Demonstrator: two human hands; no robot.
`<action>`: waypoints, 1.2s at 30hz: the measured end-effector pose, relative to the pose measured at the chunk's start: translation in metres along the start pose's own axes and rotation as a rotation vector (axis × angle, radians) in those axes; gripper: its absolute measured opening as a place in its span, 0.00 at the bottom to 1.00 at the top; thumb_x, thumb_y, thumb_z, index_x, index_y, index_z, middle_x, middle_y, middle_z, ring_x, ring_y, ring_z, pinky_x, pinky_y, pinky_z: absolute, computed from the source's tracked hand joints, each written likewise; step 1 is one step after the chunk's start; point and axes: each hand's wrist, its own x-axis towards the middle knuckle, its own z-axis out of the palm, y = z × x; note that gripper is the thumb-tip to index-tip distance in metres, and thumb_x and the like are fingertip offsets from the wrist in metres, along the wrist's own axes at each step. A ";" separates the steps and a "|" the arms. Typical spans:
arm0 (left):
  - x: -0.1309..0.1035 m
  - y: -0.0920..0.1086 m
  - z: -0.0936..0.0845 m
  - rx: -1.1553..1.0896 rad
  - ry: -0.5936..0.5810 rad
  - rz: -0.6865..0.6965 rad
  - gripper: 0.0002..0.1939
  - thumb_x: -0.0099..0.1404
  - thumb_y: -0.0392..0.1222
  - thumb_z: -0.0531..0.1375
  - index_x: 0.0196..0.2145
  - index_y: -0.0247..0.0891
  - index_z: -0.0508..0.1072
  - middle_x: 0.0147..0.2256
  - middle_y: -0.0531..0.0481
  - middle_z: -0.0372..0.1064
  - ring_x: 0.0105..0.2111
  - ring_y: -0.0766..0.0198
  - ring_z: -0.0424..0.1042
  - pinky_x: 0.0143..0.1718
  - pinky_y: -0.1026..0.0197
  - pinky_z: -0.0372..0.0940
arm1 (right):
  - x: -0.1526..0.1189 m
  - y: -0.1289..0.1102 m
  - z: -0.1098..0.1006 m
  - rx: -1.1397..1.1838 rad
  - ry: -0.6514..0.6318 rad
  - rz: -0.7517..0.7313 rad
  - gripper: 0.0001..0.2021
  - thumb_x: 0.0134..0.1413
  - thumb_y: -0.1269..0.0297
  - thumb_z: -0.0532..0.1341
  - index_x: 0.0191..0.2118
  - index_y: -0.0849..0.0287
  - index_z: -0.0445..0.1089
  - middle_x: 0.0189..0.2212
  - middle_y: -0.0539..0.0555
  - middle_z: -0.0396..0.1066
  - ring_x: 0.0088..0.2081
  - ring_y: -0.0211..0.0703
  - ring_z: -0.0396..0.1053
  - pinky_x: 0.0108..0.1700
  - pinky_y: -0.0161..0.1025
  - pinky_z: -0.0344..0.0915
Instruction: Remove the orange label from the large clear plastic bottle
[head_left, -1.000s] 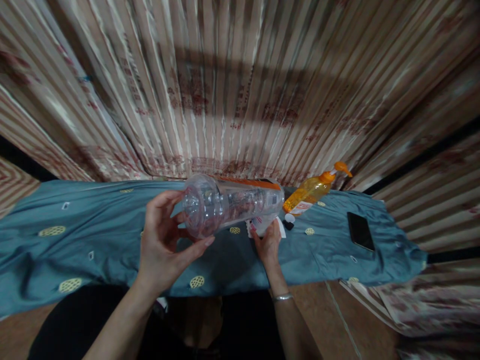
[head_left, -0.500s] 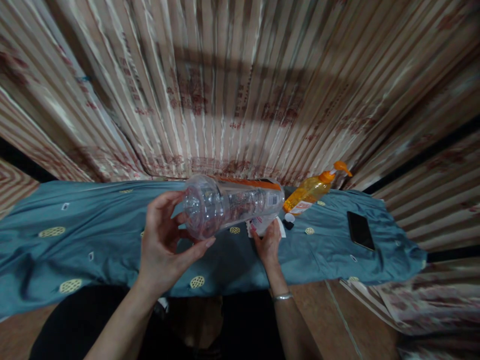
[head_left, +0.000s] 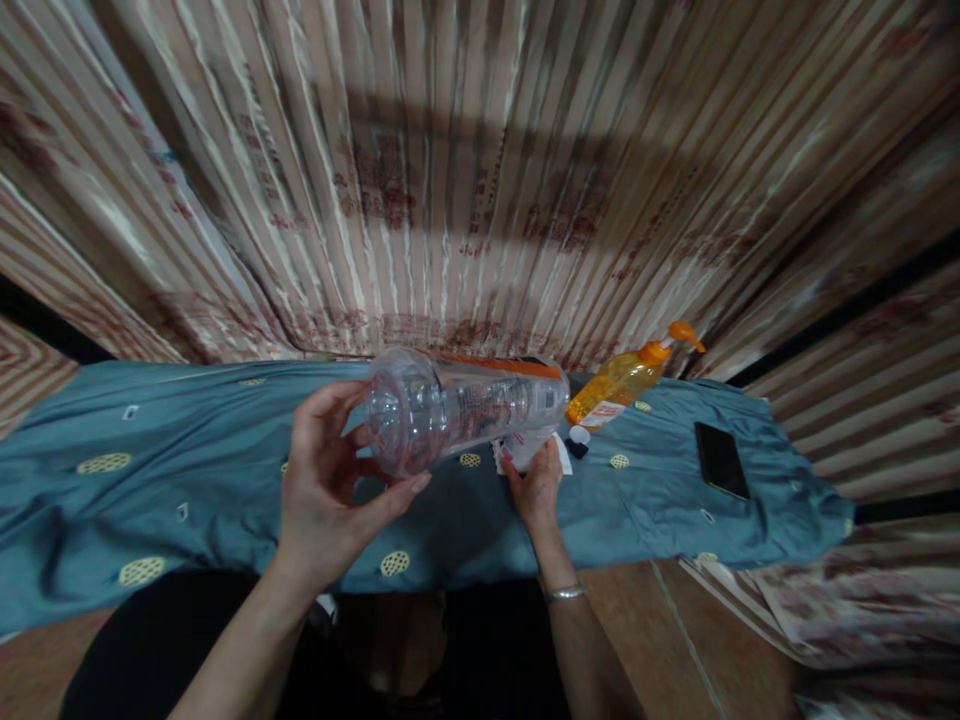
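Observation:
A large clear plastic bottle (head_left: pixel 487 400) with an orange label and a barcode lies sideways, held up a little over the cloth. My left hand (head_left: pixel 330 475) grips its left end, thumb below and fingers curled behind. Near the bottle's right end, my right hand (head_left: pixel 537 490) closes on a thin white wipe or packet (head_left: pixel 562 455) with pink marks; which of the two it is I cannot tell. The bottle and the fingers cover part of this white piece. A small black and white object (head_left: pixel 578 442) rests just right of it.
An orange pump bottle (head_left: pixel 619 388) of yellow liquid leans on its side at the back right. Farther right lies a black phone (head_left: pixel 721 460). The teal patterned cloth (head_left: pixel 225 480) covers the surface, and a striped curtain (head_left: pixel 450 180) hangs close behind it.

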 end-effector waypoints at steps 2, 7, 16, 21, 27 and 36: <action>0.000 0.001 0.000 0.017 0.012 -0.001 0.40 0.45 0.32 0.81 0.55 0.53 0.76 0.56 0.51 0.71 0.41 0.63 0.79 0.26 0.70 0.77 | 0.000 0.000 0.000 -0.005 0.014 -0.009 0.35 0.68 0.42 0.57 0.67 0.67 0.62 0.65 0.78 0.64 0.69 0.70 0.61 0.64 0.71 0.63; -0.002 0.008 0.001 0.047 0.037 -0.074 0.37 0.48 0.33 0.80 0.53 0.52 0.75 0.57 0.48 0.72 0.37 0.62 0.79 0.23 0.66 0.78 | -0.001 0.001 0.001 0.033 0.032 -0.025 0.35 0.67 0.42 0.57 0.66 0.68 0.62 0.65 0.80 0.64 0.69 0.71 0.61 0.65 0.71 0.63; -0.001 0.003 0.002 0.060 0.029 0.015 0.38 0.48 0.34 0.81 0.54 0.49 0.74 0.56 0.49 0.72 0.40 0.63 0.79 0.25 0.70 0.77 | 0.001 -0.002 -0.001 0.033 0.017 0.014 0.34 0.66 0.43 0.58 0.64 0.67 0.63 0.65 0.79 0.64 0.69 0.70 0.61 0.65 0.70 0.63; -0.002 0.001 0.002 0.048 0.018 0.012 0.39 0.48 0.36 0.81 0.56 0.52 0.74 0.56 0.49 0.73 0.43 0.61 0.79 0.27 0.68 0.77 | 0.001 -0.001 -0.001 0.041 0.007 0.024 0.34 0.65 0.43 0.58 0.64 0.67 0.64 0.66 0.79 0.64 0.70 0.70 0.60 0.66 0.70 0.62; -0.003 0.004 0.003 0.044 0.036 -0.033 0.38 0.48 0.37 0.81 0.54 0.52 0.76 0.56 0.49 0.72 0.40 0.61 0.79 0.24 0.66 0.78 | 0.001 0.000 0.000 0.019 0.039 -0.009 0.36 0.66 0.41 0.58 0.64 0.70 0.64 0.65 0.80 0.65 0.68 0.70 0.62 0.66 0.69 0.63; -0.002 0.009 0.004 0.033 0.017 -0.065 0.37 0.50 0.35 0.80 0.55 0.58 0.77 0.57 0.50 0.70 0.39 0.60 0.79 0.23 0.66 0.79 | 0.001 0.001 0.000 0.023 0.044 -0.018 0.36 0.66 0.41 0.57 0.64 0.71 0.63 0.64 0.82 0.65 0.68 0.71 0.62 0.65 0.70 0.64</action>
